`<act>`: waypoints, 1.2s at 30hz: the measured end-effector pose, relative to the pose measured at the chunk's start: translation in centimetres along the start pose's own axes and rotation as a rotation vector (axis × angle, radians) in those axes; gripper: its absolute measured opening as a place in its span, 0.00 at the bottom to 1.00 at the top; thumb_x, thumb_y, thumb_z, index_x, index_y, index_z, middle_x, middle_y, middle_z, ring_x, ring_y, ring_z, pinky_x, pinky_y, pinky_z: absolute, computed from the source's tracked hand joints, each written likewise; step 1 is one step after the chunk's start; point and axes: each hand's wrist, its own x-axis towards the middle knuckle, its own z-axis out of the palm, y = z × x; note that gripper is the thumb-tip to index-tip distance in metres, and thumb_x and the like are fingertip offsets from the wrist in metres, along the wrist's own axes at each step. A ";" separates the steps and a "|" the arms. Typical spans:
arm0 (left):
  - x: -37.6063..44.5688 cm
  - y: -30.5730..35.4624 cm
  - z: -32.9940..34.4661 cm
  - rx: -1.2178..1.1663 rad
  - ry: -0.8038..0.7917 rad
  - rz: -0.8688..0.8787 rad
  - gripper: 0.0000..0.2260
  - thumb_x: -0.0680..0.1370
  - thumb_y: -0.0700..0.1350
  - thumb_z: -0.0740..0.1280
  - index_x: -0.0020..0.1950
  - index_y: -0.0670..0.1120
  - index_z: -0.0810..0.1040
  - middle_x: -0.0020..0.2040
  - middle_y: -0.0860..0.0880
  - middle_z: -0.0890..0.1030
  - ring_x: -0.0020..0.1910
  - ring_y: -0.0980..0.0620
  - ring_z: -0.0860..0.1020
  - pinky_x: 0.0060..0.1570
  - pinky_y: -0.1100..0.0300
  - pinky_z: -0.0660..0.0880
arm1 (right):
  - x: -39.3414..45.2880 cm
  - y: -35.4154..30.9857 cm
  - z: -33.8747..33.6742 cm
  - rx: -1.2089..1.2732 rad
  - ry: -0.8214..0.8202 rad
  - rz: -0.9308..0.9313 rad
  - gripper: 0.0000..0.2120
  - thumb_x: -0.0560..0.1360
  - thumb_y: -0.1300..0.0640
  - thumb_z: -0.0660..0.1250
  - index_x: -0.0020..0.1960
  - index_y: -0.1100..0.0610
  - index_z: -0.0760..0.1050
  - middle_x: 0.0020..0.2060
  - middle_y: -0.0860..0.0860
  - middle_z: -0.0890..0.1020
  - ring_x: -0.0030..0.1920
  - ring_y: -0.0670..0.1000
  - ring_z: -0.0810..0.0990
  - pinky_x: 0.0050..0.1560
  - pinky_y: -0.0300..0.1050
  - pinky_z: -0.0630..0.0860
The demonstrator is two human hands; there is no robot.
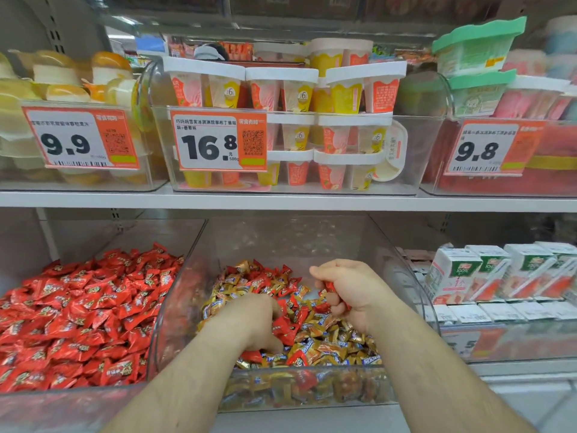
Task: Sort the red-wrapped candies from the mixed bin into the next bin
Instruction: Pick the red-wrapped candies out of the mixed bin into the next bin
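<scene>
While both hands work inside the mixed bin (pixel 312 239), each does a different job. The right hand (pixel 346 292) is lifted a little above the heap with its fingers (pixel 324 285) curled round several red-wrapped candies (pixel 330 287), probably gathering a handful so that one trip to the next bin (pixel 175 276) carries more than one piece. The left hand (pixel 253 323) is sunk knuckle-up into the pile, fingers bent down among red and gold wrappers; it seems to be closing on red pieces, but what it has hold of I cannot tell. More red candies still lie scattered through the gold ones (so the sorting looks far from finished). The next bin sits touching the mixed one on the left and is already heaped with red wrappers only.

Writing on the candy wrappers is too small to read. On the shelf (pixel 281 201) above, orange price tags read 9.9 (pixel 67 143), 16.8 (pixel 209 146) with "500g", and 9.8 (pixel 476 150). The cartons (pixel 456 273) at right show "100%".
</scene>
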 end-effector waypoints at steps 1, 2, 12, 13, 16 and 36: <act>0.1 0.0 0.1 0.001 0.013 -0.004 0.26 0.72 0.51 0.75 0.69 0.54 0.73 0.62 0.51 0.77 0.56 0.48 0.78 0.50 0.58 0.76 | -0.3 0.1 0.0 -0.030 -0.004 -0.015 0.07 0.75 0.59 0.71 0.40 0.57 0.77 0.33 0.52 0.75 0.25 0.47 0.65 0.23 0.38 0.60; 0.2 -0.2 0.1 0.007 0.032 0.006 0.23 0.73 0.51 0.74 0.67 0.53 0.75 0.60 0.51 0.78 0.55 0.49 0.78 0.49 0.58 0.75 | -0.6 0.1 -0.1 -0.065 -0.005 -0.029 0.07 0.75 0.59 0.71 0.40 0.57 0.77 0.33 0.53 0.75 0.25 0.47 0.65 0.23 0.39 0.60; 0.4 1.2 -0.1 0.000 0.128 0.212 0.07 0.77 0.47 0.65 0.41 0.51 0.69 0.44 0.52 0.71 0.41 0.51 0.71 0.39 0.57 0.67 | -3.7 -0.6 -2.0 -0.670 -0.103 -0.185 0.05 0.69 0.56 0.77 0.36 0.52 0.82 0.27 0.42 0.78 0.27 0.41 0.72 0.29 0.34 0.69; 0.7 1.4 0.1 0.049 0.080 0.233 0.10 0.75 0.45 0.66 0.37 0.53 0.66 0.40 0.53 0.71 0.38 0.51 0.70 0.37 0.57 0.68 | -3.8 -0.5 -1.8 -0.745 -0.144 -0.190 0.06 0.68 0.55 0.77 0.35 0.52 0.82 0.30 0.43 0.80 0.31 0.42 0.74 0.32 0.36 0.71; 1.4 1.3 0.1 0.174 -0.018 0.222 0.14 0.73 0.43 0.70 0.36 0.53 0.65 0.37 0.53 0.70 0.35 0.51 0.68 0.31 0.58 0.66 | -3.9 -0.4 -1.6 -0.864 -0.204 -0.163 0.06 0.69 0.52 0.78 0.39 0.53 0.84 0.43 0.48 0.85 0.41 0.47 0.79 0.41 0.40 0.75; -11.0 -7.6 -6.1 -1.625 0.373 -0.011 0.11 0.78 0.30 0.62 0.54 0.40 0.80 0.35 0.41 0.78 0.27 0.52 0.78 0.22 0.65 0.74 | -7.4 -3.8 6.1 0.389 -0.473 0.337 0.13 0.66 0.65 0.63 0.51 0.63 0.75 0.34 0.57 0.75 0.29 0.49 0.68 0.20 0.34 0.64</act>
